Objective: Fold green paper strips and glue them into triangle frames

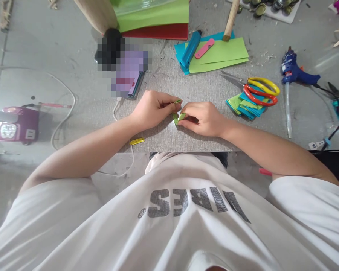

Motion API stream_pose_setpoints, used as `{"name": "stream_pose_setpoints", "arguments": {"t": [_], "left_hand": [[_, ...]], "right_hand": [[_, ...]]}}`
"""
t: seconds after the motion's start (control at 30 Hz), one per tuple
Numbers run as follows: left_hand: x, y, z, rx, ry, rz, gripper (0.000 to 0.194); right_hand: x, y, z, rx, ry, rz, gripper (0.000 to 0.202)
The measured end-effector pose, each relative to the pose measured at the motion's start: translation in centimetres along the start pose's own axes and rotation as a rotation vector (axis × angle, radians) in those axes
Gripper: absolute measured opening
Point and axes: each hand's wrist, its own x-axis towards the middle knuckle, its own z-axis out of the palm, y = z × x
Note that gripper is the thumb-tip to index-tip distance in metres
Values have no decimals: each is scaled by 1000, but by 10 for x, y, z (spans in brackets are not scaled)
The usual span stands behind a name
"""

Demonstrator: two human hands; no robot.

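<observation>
Grey tabletop — left hand, right hand curled inward, pinching green paper.

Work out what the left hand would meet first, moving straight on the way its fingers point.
Apart from the folded green paper it pinches, the left hand would most likely meet the right hand, which lies just ahead; exact depth is unclear from this single view.

Your head camera looks steeply down and forward from close above your white T-shirt at six o'clock, past your centred left hand and right hand, towards the tabletop at twelve.
</observation>
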Motion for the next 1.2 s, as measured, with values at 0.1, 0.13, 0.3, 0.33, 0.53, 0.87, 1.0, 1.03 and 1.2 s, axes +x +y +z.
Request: {"name": "stream_pose_setpoints", "arguments": {"t": [0.1,0.13,0.3,0.33,0.53,0.87,1.0,1.03,1.2], "left_hand": [[-1,2,-1,73,-19,24,21],[-1,2,-1,86,-21,30,22],[-1,-2,3,65,9,16,30],[0,-2,4,50,15,7,33],[1,-7,4,-86,33,-90,37],[3,-9,5,-133,64,-136,44],[3,-11,5,-129,58,-112,43],[4,-11,4,-130,55,-115,42],[4,-10,4,-142,44,-146,45]], "right_hand": [[1,-6,1,117,77,101,22],[1,-9,3,150,92,129,20],[1,-16,5,106,79,114,36],[0,-15,3,83,68,85,41],[-5,-6,-13,73,79,137,35],[-2,-6,-24,237,184,301,19],[0,-13,-22,338,192,391,28],[1,-13,-21,364,193,413,30],[2,-6,-22,352,220,397,32]]}}
